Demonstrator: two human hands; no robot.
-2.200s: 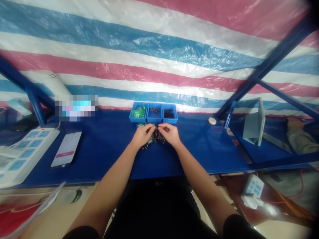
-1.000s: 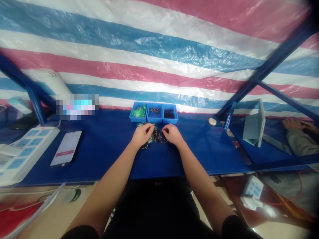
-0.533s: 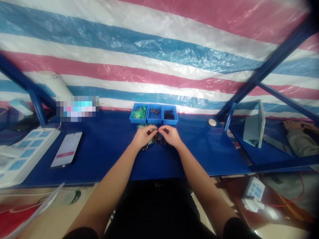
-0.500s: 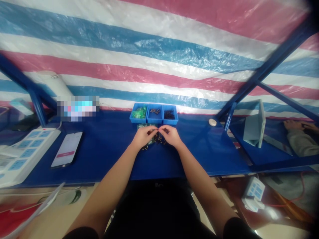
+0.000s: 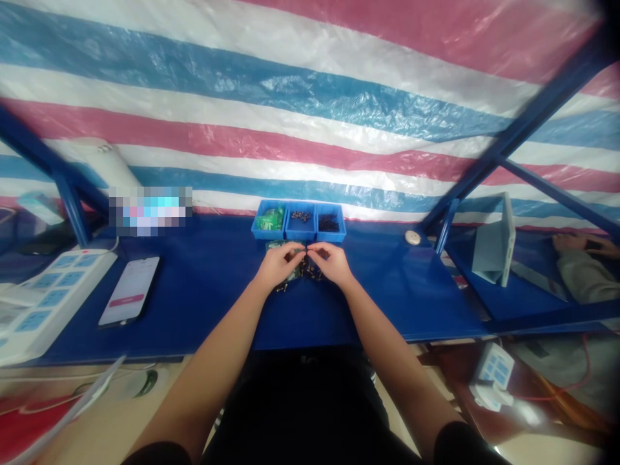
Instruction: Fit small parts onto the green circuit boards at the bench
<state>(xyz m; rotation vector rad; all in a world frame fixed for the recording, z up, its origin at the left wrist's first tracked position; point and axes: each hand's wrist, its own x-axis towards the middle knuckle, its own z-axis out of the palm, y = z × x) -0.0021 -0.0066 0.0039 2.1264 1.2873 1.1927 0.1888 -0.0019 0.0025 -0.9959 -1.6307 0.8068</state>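
Fingertips of my left hand [image 5: 281,263] and my right hand [image 5: 332,263] meet in a pinch above the blue table, close in front of three bins. Whatever sits between them is too small to make out. Beneath the hands lie small dark and brass-coloured parts [image 5: 309,270], partly hidden by my fingers, and a clear plastic bag [image 5: 274,245] shows behind my left hand. The left blue bin [image 5: 257,231] holds green-tinted bags, the middle blue bin [image 5: 301,234] small metallic pieces, the right blue bin [image 5: 330,237] small black pieces.
A phone [image 5: 130,292] and a white power strip [image 5: 58,303] lie to the left. At right are a round white object [image 5: 413,237], a propped tablet [image 5: 506,242] and another person's hand [image 5: 569,243]. Blue frame bars [image 5: 448,226] rise on both sides; striped sheeting [image 5: 310,123] hangs behind.
Both hands stay in nearly the same place, fingertips together. Their fingers have shifted only very slightly.
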